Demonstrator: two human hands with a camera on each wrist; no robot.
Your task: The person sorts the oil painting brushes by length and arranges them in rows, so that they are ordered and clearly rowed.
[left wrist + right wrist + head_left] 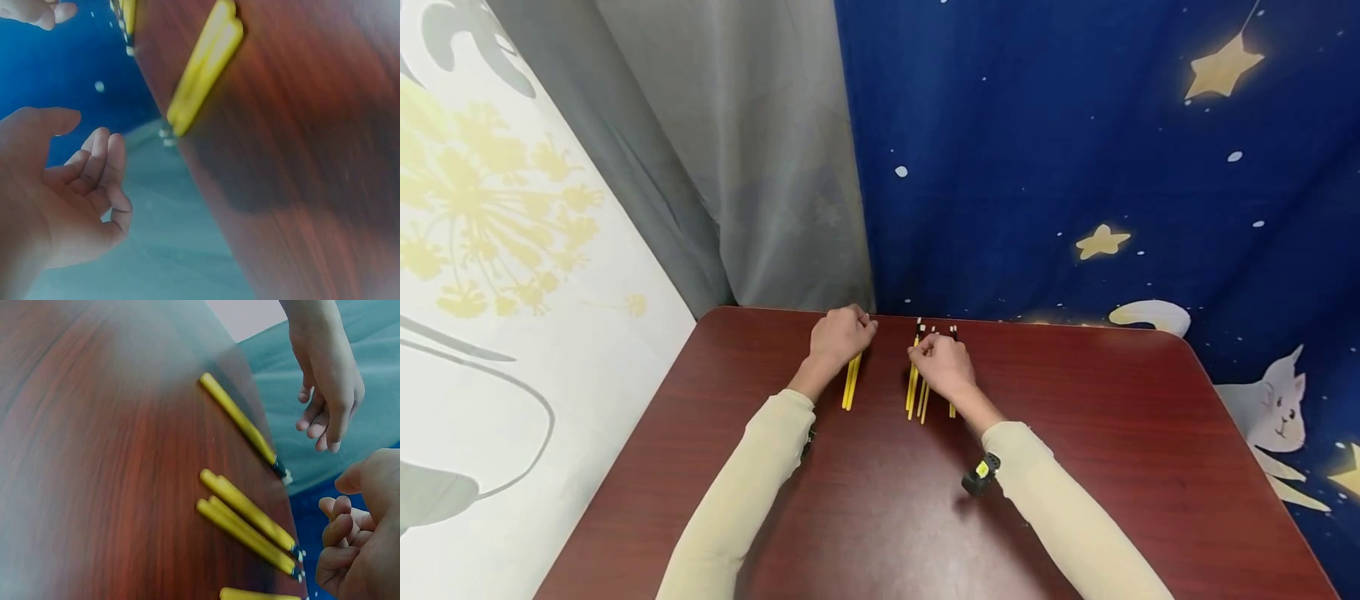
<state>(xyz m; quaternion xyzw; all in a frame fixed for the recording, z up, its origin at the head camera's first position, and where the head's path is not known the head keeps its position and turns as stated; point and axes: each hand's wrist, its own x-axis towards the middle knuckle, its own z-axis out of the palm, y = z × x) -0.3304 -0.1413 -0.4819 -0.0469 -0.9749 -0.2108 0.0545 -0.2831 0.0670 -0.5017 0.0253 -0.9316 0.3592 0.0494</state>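
Thin yellow sticks with black and white ends, like slim brushes, lie in groups near the table's far edge. My left hand (841, 333) hovers over the far end of the left pair of sticks (852, 385), thumb apart from loosely bent fingers, holding nothing. Over the middle sticks (913, 390) is my right hand (945, 362), fingers loosely curled and empty in the right wrist view. It partly hides these sticks and the right pair (952, 411). Two middle pairs (249, 512) lie side by side there, tips at the edge.
The dark red table (880, 517) ends against a grey curtain (790, 167) and a blue star-printed curtain (1000, 167). A white patterned wall (497, 375) stands at the left. A black wrist camera (979, 477) hangs under my right sleeve.
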